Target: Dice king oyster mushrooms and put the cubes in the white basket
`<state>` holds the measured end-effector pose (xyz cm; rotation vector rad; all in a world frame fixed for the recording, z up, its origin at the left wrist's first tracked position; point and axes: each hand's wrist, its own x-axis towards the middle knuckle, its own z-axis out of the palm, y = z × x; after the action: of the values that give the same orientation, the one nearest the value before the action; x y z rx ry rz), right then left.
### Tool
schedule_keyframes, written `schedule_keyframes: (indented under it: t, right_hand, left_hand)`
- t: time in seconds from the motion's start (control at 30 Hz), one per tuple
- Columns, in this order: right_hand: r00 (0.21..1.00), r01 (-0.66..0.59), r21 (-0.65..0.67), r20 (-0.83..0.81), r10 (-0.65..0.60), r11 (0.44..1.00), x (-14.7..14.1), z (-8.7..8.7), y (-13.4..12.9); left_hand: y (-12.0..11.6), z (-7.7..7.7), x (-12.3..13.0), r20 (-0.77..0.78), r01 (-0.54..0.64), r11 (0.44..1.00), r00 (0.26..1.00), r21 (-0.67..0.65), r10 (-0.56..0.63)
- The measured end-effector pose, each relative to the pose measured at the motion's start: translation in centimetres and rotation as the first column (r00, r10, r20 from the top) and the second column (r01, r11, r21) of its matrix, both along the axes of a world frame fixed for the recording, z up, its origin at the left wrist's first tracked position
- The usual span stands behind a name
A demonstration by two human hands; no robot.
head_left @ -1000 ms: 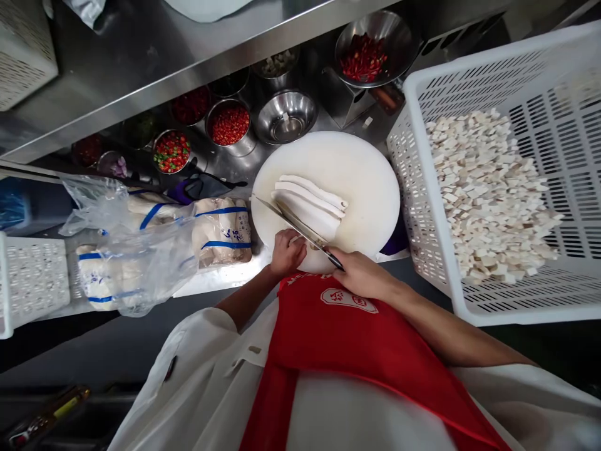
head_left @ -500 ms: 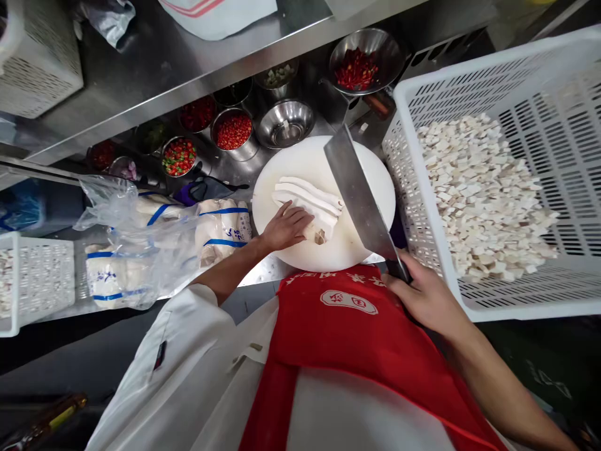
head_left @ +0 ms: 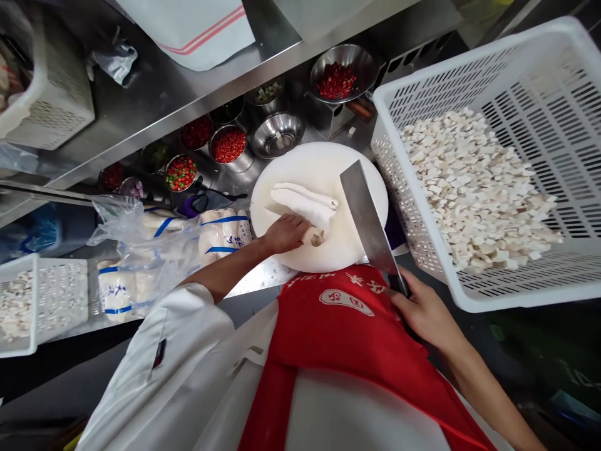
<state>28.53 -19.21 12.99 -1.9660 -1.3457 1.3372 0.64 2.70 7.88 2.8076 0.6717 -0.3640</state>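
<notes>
My right hand [head_left: 425, 313] grips a cleaver [head_left: 369, 216] by its dark handle. The wide blade points up and left across the right side of the round white cutting board [head_left: 267, 175]. Over the board's front left, my left hand [head_left: 287, 233] has its fingers curled on a white king oyster mushroom piece [head_left: 313, 237], whose brownish end sticks out to the right. Behind it lie long mushroom slices [head_left: 304, 205], side by side. The hand covers part of the front piece.
A large white basket [head_left: 453, 285] of chopped mushroom [head_left: 479, 194] stands right of the board. Bagged mushrooms [head_left: 225, 232] lie left, with a smaller basket [head_left: 61, 297] beyond. Steel bowls [head_left: 278, 134] and pots of chopped chili [head_left: 228, 145] sit behind, under a steel shelf [head_left: 154, 119].
My left hand's fingers have curled in and moved slightly toward me, onto the front mushroom piece. The cleaver's blade tip is lower and farther right. The whole view has shifted a little.
</notes>
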Motion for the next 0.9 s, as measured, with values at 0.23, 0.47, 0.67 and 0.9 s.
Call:
schedule_keyframes:
  t: [0.23, 0.47, 0.67, 0.9]
  right_hand:
    - [0.954, -0.299, 0.001, -0.013, 0.299, 0.954, 0.1, -0.1, 2.5]
    - [0.886, -0.458, 0.028, -0.07, 0.459, 0.888, -0.4, -3.1, 5.3]
    - [0.91, -0.412, -0.014, 0.049, 0.412, 0.911, 1.3, -3.8, 7.2]
    - [0.916, -0.391, -0.073, 0.068, 0.396, 0.918, 2.0, -3.5, 8.5]
  left_hand:
    - [1.3, 3.5, -3.7, -0.342, -0.225, 0.878, 0.937, -0.422, 0.075]
    - [3.2, 1.9, -7.9, -0.23, -0.246, 0.885, 0.959, -0.394, 0.164]
    - [0.0, 0.0, -8.0, -0.18, -0.221, 0.964, 0.964, -0.146, 0.194]
    - [0.5, -1.2, -1.4, -0.031, -0.005, 0.995, 1.0, -0.101, 0.002]
